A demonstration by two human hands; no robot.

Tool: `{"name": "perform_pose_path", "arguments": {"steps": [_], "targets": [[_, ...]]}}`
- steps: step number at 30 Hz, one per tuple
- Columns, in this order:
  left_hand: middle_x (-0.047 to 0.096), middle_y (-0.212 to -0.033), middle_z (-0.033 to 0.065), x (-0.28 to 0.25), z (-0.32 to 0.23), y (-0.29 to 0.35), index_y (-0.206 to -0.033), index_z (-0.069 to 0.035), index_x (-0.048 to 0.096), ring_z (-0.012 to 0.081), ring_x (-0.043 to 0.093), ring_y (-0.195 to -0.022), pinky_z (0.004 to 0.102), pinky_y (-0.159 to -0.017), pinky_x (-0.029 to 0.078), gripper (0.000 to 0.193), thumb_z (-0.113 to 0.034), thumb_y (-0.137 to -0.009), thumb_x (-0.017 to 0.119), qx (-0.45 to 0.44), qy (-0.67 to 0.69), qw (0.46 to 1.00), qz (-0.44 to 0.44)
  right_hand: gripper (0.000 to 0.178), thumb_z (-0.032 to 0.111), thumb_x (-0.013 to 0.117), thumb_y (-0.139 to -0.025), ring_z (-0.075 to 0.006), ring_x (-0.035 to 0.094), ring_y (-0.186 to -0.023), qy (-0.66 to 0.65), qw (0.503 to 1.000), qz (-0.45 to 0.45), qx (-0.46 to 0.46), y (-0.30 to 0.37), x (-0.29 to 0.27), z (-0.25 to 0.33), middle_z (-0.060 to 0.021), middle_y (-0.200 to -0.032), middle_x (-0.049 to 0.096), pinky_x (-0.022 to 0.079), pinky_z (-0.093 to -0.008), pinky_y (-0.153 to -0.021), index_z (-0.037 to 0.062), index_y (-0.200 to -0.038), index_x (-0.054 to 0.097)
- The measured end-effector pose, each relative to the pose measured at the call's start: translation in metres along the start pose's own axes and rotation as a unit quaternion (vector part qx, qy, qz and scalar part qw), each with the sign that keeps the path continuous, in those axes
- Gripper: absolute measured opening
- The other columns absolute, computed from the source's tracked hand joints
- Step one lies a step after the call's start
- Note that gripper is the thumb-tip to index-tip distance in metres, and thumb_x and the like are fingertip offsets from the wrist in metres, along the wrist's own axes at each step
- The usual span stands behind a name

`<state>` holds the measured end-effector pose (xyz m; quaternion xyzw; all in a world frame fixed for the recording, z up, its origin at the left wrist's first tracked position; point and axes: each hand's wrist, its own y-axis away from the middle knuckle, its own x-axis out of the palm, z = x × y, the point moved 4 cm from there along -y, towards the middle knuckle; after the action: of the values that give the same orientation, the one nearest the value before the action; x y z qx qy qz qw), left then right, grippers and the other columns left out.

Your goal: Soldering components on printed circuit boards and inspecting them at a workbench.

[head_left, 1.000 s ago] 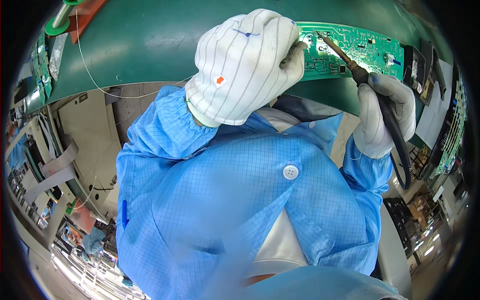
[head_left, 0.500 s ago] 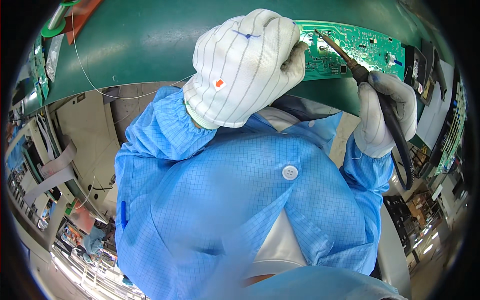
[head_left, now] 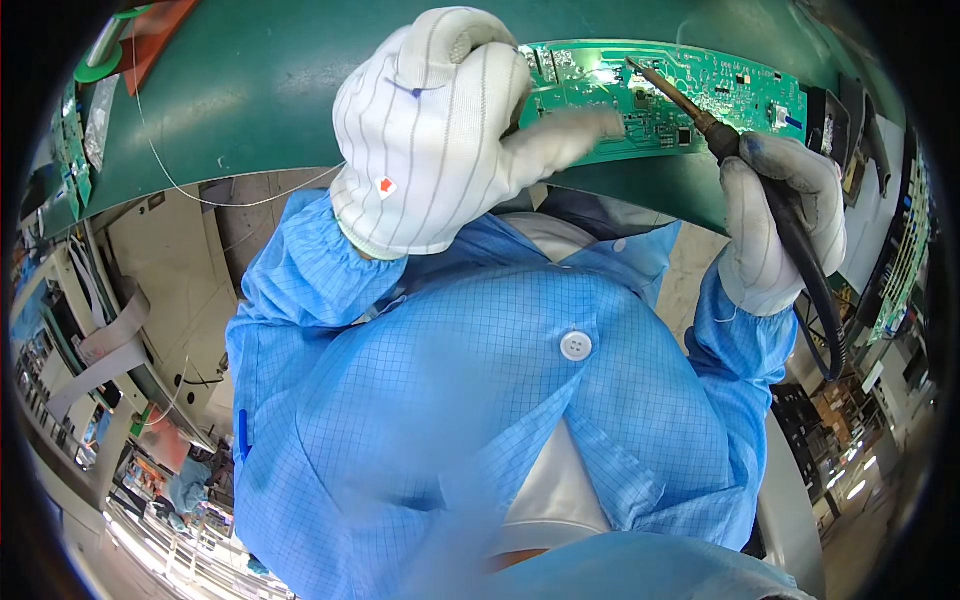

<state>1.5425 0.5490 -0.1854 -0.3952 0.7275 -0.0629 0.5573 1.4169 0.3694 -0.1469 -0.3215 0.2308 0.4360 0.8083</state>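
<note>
My right hand [head_left: 785,225], in a white glove with darkened fingertips, grips a soldering iron [head_left: 718,138] with a black handle and cable. Its tip rests on or just above a green circuit board [head_left: 720,75]; contact is too fine to tell. My left hand [head_left: 430,140], in a striped white glove, covers the board's left end. Its fingers are curled and its thumb stretches right, over the board, slightly blurred. A thin solder wire [head_left: 240,204] runs into this hand from the left; its free end is hidden.
The board lies on a green bench mat [head_left: 270,100]. A spool on a stand [head_left: 100,60] is at the far left, beside a red piece [head_left: 160,40]. More green boards stand at the left [head_left: 72,150] and right edges [head_left: 900,260]. Dark holders [head_left: 850,140] sit right of the board.
My left hand has moved left, away from the iron's tip, and its thumb has swung out from the fingers. More of the board shows. My right hand has shifted slightly right, the iron's tip staying put.
</note>
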Motion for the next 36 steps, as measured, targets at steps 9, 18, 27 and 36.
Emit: {"name": "perform_pose_path", "arguments": {"steps": [9, 18, 27, 36], "targets": [[0.057, -0.113, 0.0175, 0.004, -0.003, 0.002, -0.088, -0.005, 0.057, 0.0365, 0.058, -0.096, 0.0467, -0.082, 0.046, 0.063, -0.039, -0.045, 0.089, -0.017, -0.001, 0.994, 0.109, 0.021, -0.006, 0.068, -0.071, -0.0185, 0.067, -0.078, 0.015, 1.000, 0.007, -0.021, -0.003, -0.001, 0.001, -0.0147, -0.087, 0.069, 0.052, -0.0304, -0.075, -0.0017, -0.091, 0.065], [0.058, -0.118, 0.0118, 0.016, 0.008, 0.015, -0.090, -0.008, 0.059, 0.0330, 0.060, -0.095, 0.0452, -0.077, 0.049, 0.063, -0.036, -0.043, 0.092, 0.016, 0.051, 0.998, 0.041, 0.023, -0.008, 0.067, -0.069, -0.0202, 0.065, -0.076, -0.009, 0.999, 0.001, -0.049, -0.001, -0.006, 0.003, -0.0149, -0.085, 0.068, 0.051, -0.0306, -0.074, -0.0009, -0.091, 0.064], [0.059, -0.118, 0.0135, 0.016, 0.007, 0.015, -0.089, -0.009, 0.057, 0.0334, 0.061, -0.097, 0.0453, -0.078, 0.049, 0.060, -0.032, -0.046, 0.092, 0.030, 0.041, 0.998, 0.044, 0.024, -0.009, 0.067, -0.069, -0.0209, 0.065, -0.078, -0.013, 0.998, 0.012, -0.060, 0.000, -0.008, 0.003, -0.0139, -0.085, 0.068, 0.051, -0.0320, -0.073, 0.0001, -0.092, 0.064], [0.058, -0.123, 0.0129, 0.016, 0.005, 0.016, -0.086, -0.009, 0.054, 0.0313, 0.060, -0.101, 0.0421, -0.083, 0.049, 0.064, -0.041, -0.047, 0.094, 0.026, 0.025, 0.998, 0.051, 0.024, -0.010, 0.067, -0.071, -0.0201, 0.065, -0.077, -0.026, 0.998, 0.025, -0.044, 0.001, -0.012, 0.004, -0.0157, -0.088, 0.067, 0.052, -0.0311, -0.071, -0.0005, -0.093, 0.062]]}}
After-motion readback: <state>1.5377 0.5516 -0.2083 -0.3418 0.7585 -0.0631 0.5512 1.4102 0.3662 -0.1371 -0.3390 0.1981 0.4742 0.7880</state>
